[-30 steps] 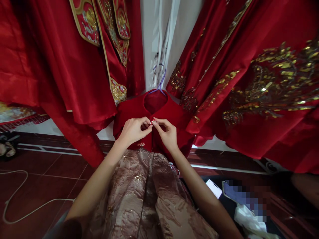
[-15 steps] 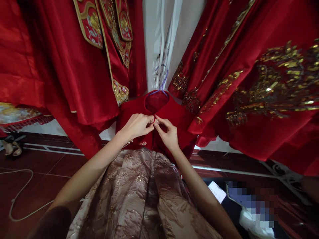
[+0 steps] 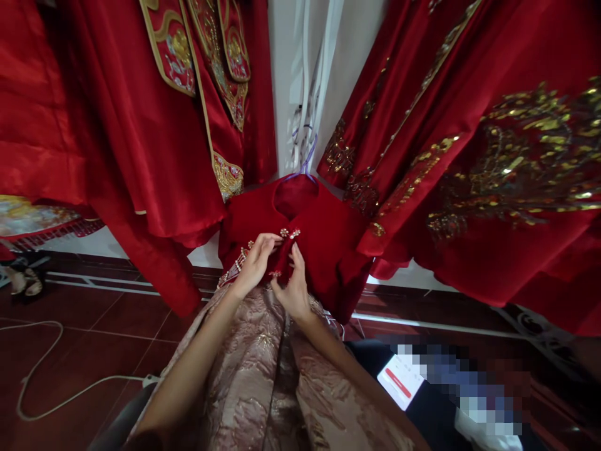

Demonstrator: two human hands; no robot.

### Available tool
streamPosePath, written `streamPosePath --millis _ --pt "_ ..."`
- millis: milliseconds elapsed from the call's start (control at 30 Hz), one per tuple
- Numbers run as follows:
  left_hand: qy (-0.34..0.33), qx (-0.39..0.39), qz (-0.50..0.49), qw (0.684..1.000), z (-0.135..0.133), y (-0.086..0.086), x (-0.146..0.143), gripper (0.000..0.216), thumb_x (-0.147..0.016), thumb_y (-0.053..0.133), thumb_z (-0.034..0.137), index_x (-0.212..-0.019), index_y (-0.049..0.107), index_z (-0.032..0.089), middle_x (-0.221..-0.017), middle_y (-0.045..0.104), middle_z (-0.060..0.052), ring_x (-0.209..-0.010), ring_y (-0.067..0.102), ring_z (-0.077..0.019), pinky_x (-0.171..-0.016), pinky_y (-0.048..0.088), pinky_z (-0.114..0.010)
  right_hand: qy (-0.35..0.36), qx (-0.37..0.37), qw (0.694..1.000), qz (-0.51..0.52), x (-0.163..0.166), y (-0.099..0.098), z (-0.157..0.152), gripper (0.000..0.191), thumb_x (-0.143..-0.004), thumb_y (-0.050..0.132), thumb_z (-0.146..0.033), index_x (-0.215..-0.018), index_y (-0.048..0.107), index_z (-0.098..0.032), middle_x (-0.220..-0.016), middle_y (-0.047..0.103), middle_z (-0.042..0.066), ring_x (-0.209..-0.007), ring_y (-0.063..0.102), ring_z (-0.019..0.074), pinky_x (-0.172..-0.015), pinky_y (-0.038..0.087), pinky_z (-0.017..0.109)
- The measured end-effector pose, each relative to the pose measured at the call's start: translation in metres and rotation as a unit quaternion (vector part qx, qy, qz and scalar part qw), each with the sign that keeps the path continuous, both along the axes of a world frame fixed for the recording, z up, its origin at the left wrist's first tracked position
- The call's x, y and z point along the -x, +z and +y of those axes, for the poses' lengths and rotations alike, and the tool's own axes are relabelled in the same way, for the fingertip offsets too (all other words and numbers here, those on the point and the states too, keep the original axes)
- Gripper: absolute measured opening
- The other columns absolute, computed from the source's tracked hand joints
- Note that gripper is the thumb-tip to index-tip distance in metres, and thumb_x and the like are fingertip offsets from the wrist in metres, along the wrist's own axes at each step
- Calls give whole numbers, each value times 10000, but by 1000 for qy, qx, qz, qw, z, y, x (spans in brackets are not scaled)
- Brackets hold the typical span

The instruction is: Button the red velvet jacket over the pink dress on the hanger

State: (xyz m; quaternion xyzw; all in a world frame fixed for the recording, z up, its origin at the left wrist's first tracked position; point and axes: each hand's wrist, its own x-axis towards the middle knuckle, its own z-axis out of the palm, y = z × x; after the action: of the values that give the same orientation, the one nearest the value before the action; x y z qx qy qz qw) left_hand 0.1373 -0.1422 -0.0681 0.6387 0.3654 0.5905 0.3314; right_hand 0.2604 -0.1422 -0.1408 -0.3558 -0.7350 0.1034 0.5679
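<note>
Hanging at the middle of the scene, a red jacket [image 3: 328, 250] is suspended from a purple hanger [image 3: 307, 160], and its front edge is being worked by two hands. An upper beaded clasp [image 3: 295, 233] is seen below the neckline, and a lower beaded clasp [image 3: 275, 274] is set nearer, just above the brocade cloth [image 3: 248, 357]. By the left hand [image 3: 256, 263] the front is touched beside the upper clasp, its fingers bent inward; whether cloth is pinched there cannot be told. By the right hand [image 3: 291, 291] nothing is visibly gripped: thumb and forefinger are spread apart, the thumb close to the lower clasp, the forefinger under the upper one.

Whether the upper clasp is joined cannot be made out. If one front edge were tugged harder than the other, the clasps could be left askew. Because the jacket is held only from above, it could be swung or twisted by an uneven pull. Beads could be snagged or loosened if the fringed beaded trim [image 3: 237, 266] at the left were caught by a wrist. On the near right, the lit phone [image 3: 401, 381] could be knocked if the right forearm were swept outward.
</note>
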Motion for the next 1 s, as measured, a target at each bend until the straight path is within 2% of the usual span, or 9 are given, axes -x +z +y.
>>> streamPosePath --millis 200,300,400,567,667,767,833,900,1000 --pt "65 -24 -32 997 -9 -37 2 208 -877 432 182 -1044 554 193 -1142 598 -71 -1121 552 -165 -1039 399 -378 -88 91 988 92 -26 2 8 432 -777 526 -230 -1198 455 -167 -1067 596 101 -944 600 202 -835 501 355" --pt "41 -10 60 997 -4 -44 -4 408 -789 429 63 -1150 528 225 -1227 527 -67 -1118 535 -161 -980 451 -353 -106 134 980 105 -58 25 7 233 -787 500 -237 -1009 538 -177 -854 618 28 -739 589 154 -708 487 290" --pt "25 -24 150 988 11 -43 -20 561 -752 431 38 -1274 462 242 -1266 460 -81 -1112 526 -176 -974 458 -355 -90 89 981 146 -89 58 4 189 -765 526 -213 -950 543 -181 -895 602 26 -773 575 135 -713 462 258" --pt "39 -29 202 978 43 -37 -51 634 -722 516 77 -1341 407 160 -1302 400 -138 -1238 444 -260 -1093 338 -416 64 103 988 94 -100 100 -25 123 -778 588 -182 -888 536 -204 -816 575 -7 -708 555 106 -654 447 218" --pt "15 -26 150 988 38 -38 -56 676 -699 548 78 -1354 392 144 -1365 401 -151 -1284 412 -257 -1100 329 -406 167 127 977 19 -83 103 -41 155 -810 573 -174 -962 572 -205 -908 611 22 -834 589 132 -758 470 256" --pt "-10 -1 65 998 18 -37 -42 567 -706 571 112 -1265 498 166 -1255 561 -110 -1161 538 -219 -1025 416 -383 220 150 963 -33 -65 97 -44 138 -836 541 -174 -962 592 -199 -928 627 31 -876 595 147 -819 473 288" --pt "37 28 10 999 7 -34 -23 319 -747 537 152 -1054 624 156 -1016 672 -78 -933 635 -180 -873 506 -332 235 167 957 -36 -54 94 -39 116 -839 550 -194 -950 584 -199 -921 629 27 -883 598 148 -831 478 291" --pt "155 31 -30 987 4 -33 0 174 -772 499 178 -853 652 156 -841 675 -47 -778 635 -146 -751 521 -278 253 179 950 -26 -43 91 -30 158 -839 567 -222 -996 569 -205 -967 628 29 -912 601 147 -847 484 289" --pt "278 27 -50 959 11 -39 27 132 -749 507 172 -799 628 168 -816 646 -23 -749 615 -124 -707 513 -244 267 180 946 -22 -27 87 -11 220 -877 517 -252 -1090 555 -210 -1065 620 47 -949 605 138 -862 493 286"
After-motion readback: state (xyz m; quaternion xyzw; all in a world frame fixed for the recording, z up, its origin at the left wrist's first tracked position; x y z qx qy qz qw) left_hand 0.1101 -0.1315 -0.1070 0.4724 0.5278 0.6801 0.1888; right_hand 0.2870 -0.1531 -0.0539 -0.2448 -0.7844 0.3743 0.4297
